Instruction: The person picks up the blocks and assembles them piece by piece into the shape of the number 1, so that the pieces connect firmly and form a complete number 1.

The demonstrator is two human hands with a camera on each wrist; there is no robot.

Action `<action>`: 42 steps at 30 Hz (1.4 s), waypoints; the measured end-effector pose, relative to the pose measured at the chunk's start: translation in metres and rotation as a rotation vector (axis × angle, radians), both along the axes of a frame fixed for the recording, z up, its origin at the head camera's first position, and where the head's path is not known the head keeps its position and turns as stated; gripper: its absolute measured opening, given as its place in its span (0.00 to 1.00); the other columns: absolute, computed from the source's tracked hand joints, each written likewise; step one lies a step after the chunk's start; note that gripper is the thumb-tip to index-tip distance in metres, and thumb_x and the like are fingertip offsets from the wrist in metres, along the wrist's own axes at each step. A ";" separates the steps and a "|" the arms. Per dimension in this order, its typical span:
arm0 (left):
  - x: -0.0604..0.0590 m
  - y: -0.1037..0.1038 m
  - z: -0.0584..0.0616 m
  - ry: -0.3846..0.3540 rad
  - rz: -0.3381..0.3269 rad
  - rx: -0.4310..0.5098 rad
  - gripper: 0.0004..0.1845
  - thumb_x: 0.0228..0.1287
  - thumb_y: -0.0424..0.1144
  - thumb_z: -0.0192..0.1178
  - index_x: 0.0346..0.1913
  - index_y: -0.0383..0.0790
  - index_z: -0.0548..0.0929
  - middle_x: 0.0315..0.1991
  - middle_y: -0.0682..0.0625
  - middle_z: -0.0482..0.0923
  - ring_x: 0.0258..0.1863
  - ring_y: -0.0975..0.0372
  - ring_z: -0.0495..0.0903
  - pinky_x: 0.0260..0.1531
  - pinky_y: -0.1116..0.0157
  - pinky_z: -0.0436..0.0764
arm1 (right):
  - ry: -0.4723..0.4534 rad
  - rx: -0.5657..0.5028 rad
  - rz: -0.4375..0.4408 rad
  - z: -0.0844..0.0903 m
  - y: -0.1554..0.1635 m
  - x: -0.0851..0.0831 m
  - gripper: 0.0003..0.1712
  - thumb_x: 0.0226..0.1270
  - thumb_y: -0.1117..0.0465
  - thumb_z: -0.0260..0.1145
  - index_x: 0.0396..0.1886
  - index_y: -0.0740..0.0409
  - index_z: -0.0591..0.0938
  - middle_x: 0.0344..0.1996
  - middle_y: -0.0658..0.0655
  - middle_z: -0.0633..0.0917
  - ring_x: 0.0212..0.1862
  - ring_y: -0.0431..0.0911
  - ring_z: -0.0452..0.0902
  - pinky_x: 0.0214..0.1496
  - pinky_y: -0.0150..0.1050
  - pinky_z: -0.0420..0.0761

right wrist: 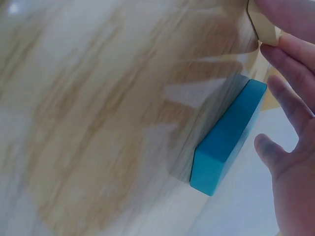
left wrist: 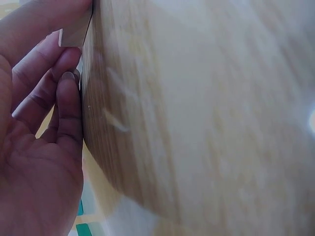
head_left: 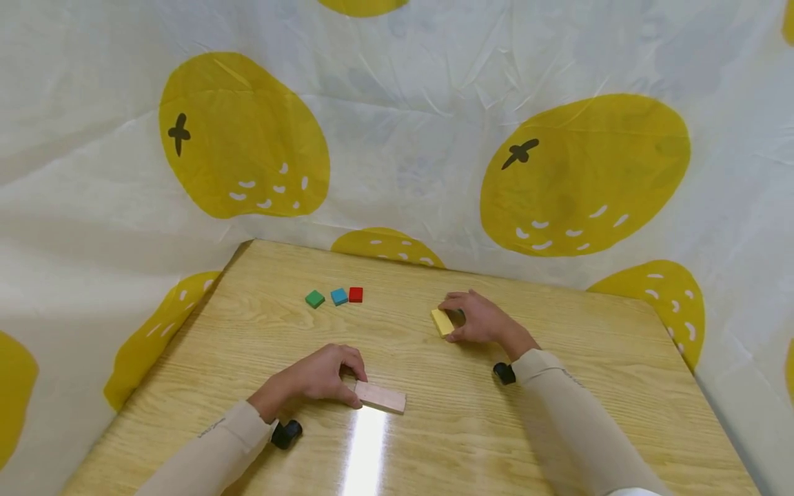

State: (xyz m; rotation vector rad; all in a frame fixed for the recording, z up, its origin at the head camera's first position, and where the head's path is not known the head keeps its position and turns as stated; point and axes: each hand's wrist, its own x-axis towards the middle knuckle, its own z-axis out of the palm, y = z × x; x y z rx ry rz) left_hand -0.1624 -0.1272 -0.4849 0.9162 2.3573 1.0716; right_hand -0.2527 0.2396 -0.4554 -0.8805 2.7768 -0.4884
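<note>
My left hand [head_left: 347,383] lies on the wooden table [head_left: 434,427] and pinches the near end of a flat pinkish wooden block [head_left: 381,398]. The left wrist view shows only that block's corner [left wrist: 74,32] between the fingertips. Farther right, my right hand [head_left: 457,319] grips a small yellow block [head_left: 442,322] between thumb and fingers. In the right wrist view the yellow block [right wrist: 264,25] is at the fingertips, and a flat teal block [right wrist: 226,143] lies on the table under the palm. The hand hides this teal block in the head view.
Three small cubes sit in a row toward the table's back: green [head_left: 315,299], blue [head_left: 338,297] and red [head_left: 355,295]. A white sheet with yellow fruit prints [head_left: 248,138] walls the table at the back and both sides. Glare streaks the near edge [head_left: 364,448].
</note>
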 end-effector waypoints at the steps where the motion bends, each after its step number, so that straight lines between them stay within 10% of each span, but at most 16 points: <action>1: 0.000 0.000 0.000 0.003 0.000 -0.002 0.12 0.51 0.48 0.82 0.38 0.55 0.91 0.40 0.63 0.83 0.41 0.70 0.76 0.47 0.71 0.75 | 0.001 -0.010 0.001 0.000 0.000 0.000 0.36 0.57 0.55 0.83 0.65 0.57 0.83 0.68 0.64 0.81 0.74 0.61 0.72 0.81 0.69 0.50; 10: 0.002 0.000 0.002 0.015 -0.006 -0.010 0.12 0.51 0.48 0.82 0.38 0.55 0.91 0.39 0.64 0.83 0.42 0.70 0.76 0.48 0.71 0.75 | 0.070 -0.039 0.011 -0.006 -0.005 0.000 0.35 0.52 0.55 0.85 0.60 0.63 0.85 0.58 0.61 0.88 0.64 0.59 0.80 0.80 0.68 0.55; 18: 0.000 0.000 0.002 0.018 -0.002 -0.013 0.12 0.51 0.48 0.82 0.38 0.54 0.91 0.39 0.64 0.83 0.42 0.71 0.76 0.47 0.71 0.76 | 0.106 -0.089 -0.033 -0.004 -0.007 0.006 0.36 0.52 0.51 0.84 0.58 0.66 0.86 0.55 0.63 0.88 0.60 0.59 0.82 0.66 0.56 0.79; 42: 0.002 0.001 0.003 0.008 0.006 -0.024 0.12 0.51 0.48 0.83 0.37 0.54 0.91 0.39 0.64 0.83 0.41 0.70 0.76 0.47 0.71 0.75 | 0.023 -0.331 -0.089 -0.008 -0.015 0.025 0.35 0.50 0.53 0.86 0.55 0.66 0.86 0.47 0.59 0.88 0.49 0.51 0.83 0.55 0.48 0.84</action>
